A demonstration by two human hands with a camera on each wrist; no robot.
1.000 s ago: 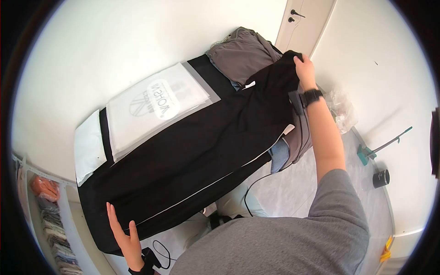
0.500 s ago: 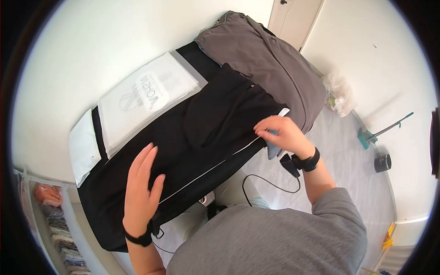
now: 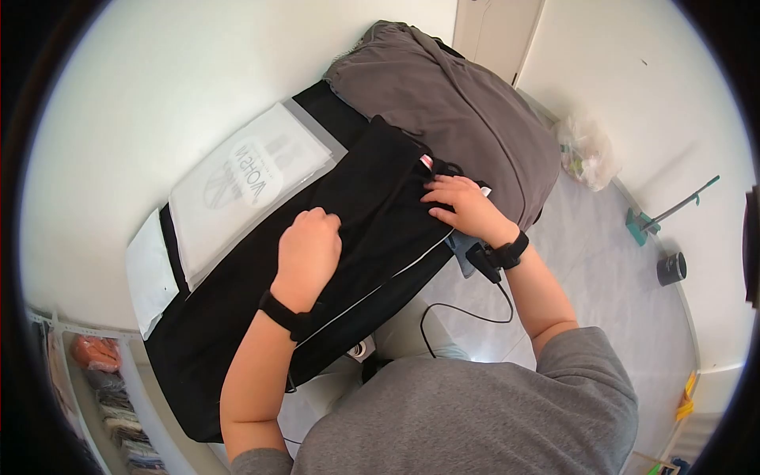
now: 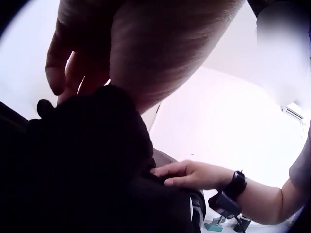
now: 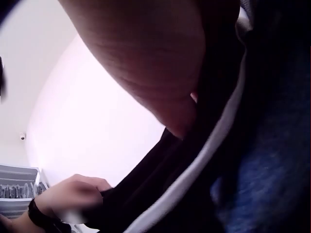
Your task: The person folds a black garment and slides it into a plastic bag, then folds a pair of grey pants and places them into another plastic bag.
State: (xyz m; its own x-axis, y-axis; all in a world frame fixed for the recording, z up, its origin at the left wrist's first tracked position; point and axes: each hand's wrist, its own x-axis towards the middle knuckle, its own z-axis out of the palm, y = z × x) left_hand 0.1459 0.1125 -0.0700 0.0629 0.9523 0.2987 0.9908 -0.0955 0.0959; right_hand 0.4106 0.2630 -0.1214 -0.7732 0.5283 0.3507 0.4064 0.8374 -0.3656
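Observation:
Black trousers (image 3: 360, 257) with a white piping line lie lengthwise over a long black-covered table. A drawstring and a red-and-white label (image 3: 426, 162) show at their waist end. My left hand (image 3: 309, 249) grips the black cloth near the middle, knuckles up and fingertips hidden from the head view. In the left wrist view, bunched dark fabric (image 4: 97, 141) stands beneath its fingers. My right hand (image 3: 467, 207) rests on the cloth near the waist, fingers mostly straight and thumb apart. From the right wrist, the white piping (image 5: 214, 141) runs just below the thumb.
Clear printed plastic bags (image 3: 245, 182) are stacked along the wall, beside a white packet (image 3: 150, 273). Grey-brown cloth (image 3: 475, 119) covers a bulky heap at the far end. A cable (image 3: 451, 307) hangs at the right wrist. Shelves (image 3: 131, 419) stand lower left.
My right hand let go of the raised waist end, came back toward me, then moved up onto the cloth. The trousers dropped. My left hand moved up and right onto the cloth, its fingers curling.

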